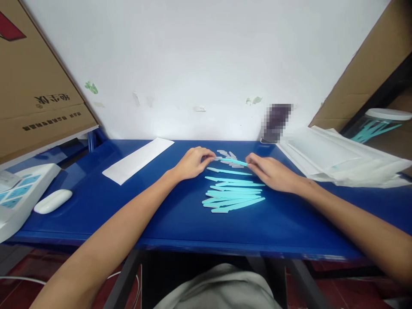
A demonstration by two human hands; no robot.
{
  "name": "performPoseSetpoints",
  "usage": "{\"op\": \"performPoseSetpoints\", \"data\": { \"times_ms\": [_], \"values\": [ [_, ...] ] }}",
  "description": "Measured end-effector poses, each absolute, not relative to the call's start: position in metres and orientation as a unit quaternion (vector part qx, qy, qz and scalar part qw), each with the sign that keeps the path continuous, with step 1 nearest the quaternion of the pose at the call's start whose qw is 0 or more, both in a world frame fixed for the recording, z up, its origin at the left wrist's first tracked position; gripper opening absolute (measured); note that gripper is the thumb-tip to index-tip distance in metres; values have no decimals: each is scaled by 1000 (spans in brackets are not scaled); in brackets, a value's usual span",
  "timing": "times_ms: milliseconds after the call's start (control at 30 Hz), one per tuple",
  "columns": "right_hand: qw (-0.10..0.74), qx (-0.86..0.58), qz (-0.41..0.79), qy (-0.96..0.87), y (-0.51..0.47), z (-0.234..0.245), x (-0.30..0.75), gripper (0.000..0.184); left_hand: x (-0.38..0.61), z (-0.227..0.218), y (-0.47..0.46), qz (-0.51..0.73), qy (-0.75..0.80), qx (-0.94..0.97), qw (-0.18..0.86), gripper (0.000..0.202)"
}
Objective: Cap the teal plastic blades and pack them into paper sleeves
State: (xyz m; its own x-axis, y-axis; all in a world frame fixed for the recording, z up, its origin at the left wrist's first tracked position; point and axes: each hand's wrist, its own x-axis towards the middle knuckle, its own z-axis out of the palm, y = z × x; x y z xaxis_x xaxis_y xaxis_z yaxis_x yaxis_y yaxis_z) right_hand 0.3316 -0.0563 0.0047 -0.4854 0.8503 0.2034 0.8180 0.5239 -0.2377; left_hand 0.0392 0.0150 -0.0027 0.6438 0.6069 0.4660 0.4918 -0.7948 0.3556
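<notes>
A turquoise eyebrow razor [234, 162] lies level between my hands, above the blue table. Its handle end is pinched in the fingers of my right hand [268, 171]. At the blade end, my left hand [195, 162] pinches a small clear blade cap [218, 158]; whether the cap sits over the blade or just touches it I cannot tell. Several more clear caps [232, 154] are scattered right behind the razor. Closer to me, several turquoise razors [233, 194] lie in a loose row, blade ends to the left, some overlapping.
A white paper strip [138, 161] lies left, near a white oval case [53, 201] and a white tray [30, 193]. On the right are stacked white sleeves [334, 159] and a clear jar [376, 126] of turquoise razors. A blurred-out phone-like object [277, 123] leans on the wall.
</notes>
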Motion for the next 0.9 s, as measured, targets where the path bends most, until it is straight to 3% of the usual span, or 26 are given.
{"op": "performPoseSetpoints", "data": {
  "times_ms": [600,900],
  "values": [
    [184,-453,56,-870,-61,4,318,29,46,-3,12,262,295,913,102,26],
    [87,-427,88,-896,-61,9,326,34,37,-9,20,226,313,917,101,34]
  ]
}}
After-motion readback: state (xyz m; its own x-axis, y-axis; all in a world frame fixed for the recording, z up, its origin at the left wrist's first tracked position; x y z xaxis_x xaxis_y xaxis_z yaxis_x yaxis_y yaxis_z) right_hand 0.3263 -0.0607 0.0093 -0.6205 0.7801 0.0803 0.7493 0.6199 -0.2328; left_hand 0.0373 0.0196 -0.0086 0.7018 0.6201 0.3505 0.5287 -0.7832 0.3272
